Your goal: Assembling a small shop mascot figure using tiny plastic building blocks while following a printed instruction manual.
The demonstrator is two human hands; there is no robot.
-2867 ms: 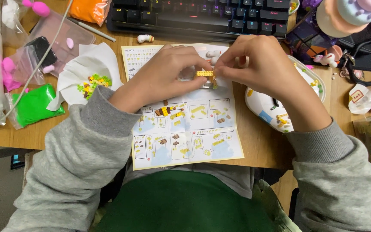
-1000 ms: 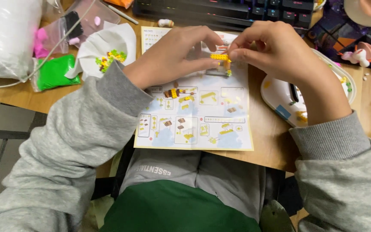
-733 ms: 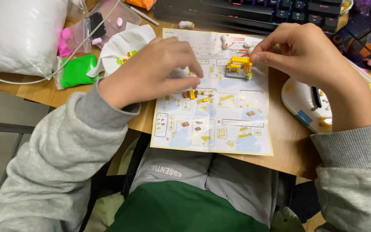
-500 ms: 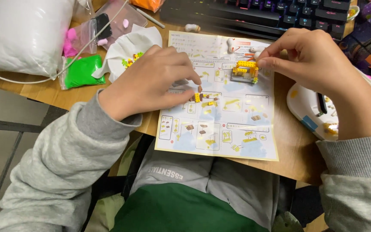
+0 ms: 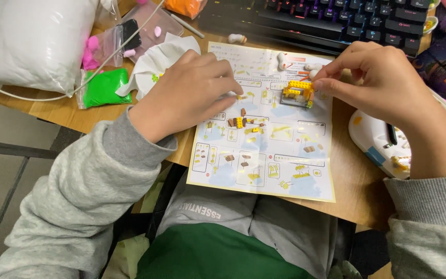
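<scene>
Right hand [image 5: 388,88] pinching small yellow brick model [image 5: 298,92] on instruction sheet [image 5: 264,155], left hand [image 5: 192,93] curled – grasp hidden – green packet [image 5: 101,88] beside

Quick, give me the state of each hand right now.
Left hand: curled palm-down on the instruction sheet, fingertips at loose small bricks; any grip cannot be told.
Right hand: fingers pinched on the yellow brick model.

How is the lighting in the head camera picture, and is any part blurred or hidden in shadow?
Head view: even, soft indoor light, no harsh glare on the instruction sheet; left hand, right hand and the small yellow brick model look sharp; the keyboard at the top edge is dark apart from its lit keys.
</scene>
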